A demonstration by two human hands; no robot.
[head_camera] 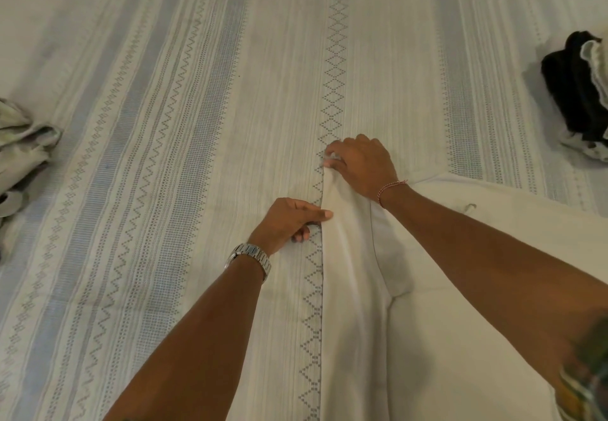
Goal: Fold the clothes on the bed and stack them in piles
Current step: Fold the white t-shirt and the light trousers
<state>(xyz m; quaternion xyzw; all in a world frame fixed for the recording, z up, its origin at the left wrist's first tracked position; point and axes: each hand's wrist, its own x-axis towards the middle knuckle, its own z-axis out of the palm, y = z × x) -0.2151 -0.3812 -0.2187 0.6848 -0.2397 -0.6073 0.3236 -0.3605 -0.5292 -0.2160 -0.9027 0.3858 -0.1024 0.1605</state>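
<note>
A silver metal watch [250, 257] bands the left wrist, a red thread bracelet [390, 190] the right.

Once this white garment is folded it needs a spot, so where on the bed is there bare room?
The wide stretch of striped woven bedspread between the crumpled pale clothes at left and the black-and-white clothes heap at right is bare. The near right is crowded: the white garment and both hands.

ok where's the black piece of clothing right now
In the head view the black garment lies bunched at the far right edge of the bed, with pale clothing against it, beyond the right hand.
</note>
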